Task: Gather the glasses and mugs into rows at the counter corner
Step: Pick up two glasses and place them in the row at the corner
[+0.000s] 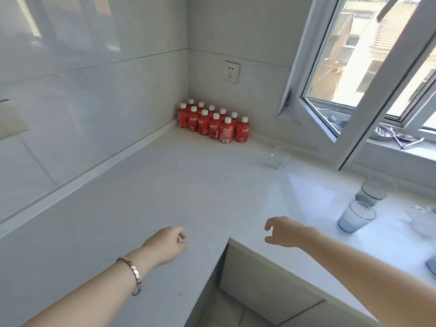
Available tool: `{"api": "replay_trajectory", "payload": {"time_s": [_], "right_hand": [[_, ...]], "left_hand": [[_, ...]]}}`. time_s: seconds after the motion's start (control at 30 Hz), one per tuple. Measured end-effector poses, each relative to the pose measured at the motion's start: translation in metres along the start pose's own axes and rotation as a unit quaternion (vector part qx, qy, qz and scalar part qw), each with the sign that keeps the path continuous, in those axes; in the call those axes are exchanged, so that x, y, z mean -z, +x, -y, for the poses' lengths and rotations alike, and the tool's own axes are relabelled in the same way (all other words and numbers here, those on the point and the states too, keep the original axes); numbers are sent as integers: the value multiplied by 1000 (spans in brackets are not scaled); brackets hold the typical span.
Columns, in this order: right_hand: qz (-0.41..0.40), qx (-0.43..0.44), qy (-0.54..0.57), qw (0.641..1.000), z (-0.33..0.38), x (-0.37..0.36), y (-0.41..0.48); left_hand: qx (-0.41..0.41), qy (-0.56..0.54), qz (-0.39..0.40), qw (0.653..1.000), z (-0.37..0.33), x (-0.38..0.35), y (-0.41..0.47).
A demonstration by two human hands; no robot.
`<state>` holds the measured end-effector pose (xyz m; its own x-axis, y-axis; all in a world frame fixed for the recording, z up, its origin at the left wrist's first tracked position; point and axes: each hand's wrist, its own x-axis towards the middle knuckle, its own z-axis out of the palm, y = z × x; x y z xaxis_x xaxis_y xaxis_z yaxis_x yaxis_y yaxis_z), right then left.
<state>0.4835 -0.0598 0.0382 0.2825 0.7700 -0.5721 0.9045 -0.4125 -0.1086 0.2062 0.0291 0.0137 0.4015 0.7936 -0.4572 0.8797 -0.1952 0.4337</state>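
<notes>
Smooth matt white counter; glossy wall tiles; clear glass tumbler; blue-tinted ribbed glass; glossy-labelled, plastic-capped bottles; polished metal bracelet.

Bare arms, left-wrist link bracelet

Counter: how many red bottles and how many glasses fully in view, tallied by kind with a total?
Red bottles: 11
Glasses: 3
Total: 14
More glassware is cut off at the right edge, not counted.
</notes>
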Motion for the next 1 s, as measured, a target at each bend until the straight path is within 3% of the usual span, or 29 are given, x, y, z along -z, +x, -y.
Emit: {"api": "replay_trajectory", "payload": {"time_s": [0.17,0.37,0.8,1.0], "right_hand": [[-28,-53,40,997,-108,33,23],[-34,-95,96,990,-182,52,67],[-8,-177,210,962,-213,70,175],[3,-181,249,951,-211,73,188]], "left_hand": [[-24,22,-10,999,-96,-10,70],[-79,57,5,995,-185,-15,157],[-195,23,38,980,-346,4,386],[-244,108,75,961,-373,-20,433]]}}
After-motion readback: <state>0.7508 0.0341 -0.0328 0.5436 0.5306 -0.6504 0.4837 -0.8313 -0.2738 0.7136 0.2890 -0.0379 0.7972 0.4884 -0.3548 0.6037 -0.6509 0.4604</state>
